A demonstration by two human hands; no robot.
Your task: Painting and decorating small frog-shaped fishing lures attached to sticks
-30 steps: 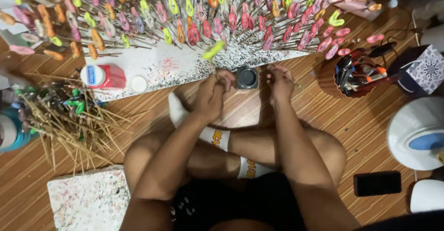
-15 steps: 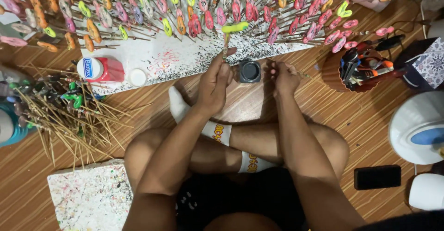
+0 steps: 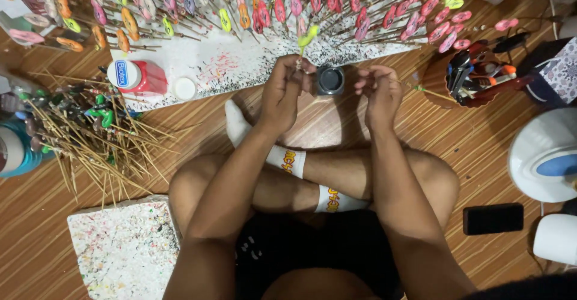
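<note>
Stick with its yellow-green piece now rises upper centre, pinched in your left hand; right hand curls loosely beside jar.

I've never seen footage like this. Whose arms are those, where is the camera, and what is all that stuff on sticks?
There is no machine here. A person sits cross-legged on a wooden floor and wears a camera on the head, so you look down on their own arms and legs.

The left hand pinches a thin stick with a small yellow-green piece on its tip. The right hand is curled, with another thin stick running out of it to the right. Between them stands a small dark jar.

Ahead, many sticks topped with pink, orange and yellow pieces fan out over a paint-speckled white board. A pile of bare sticks lies on the left and a round holder of tools stands on the right.
</note>
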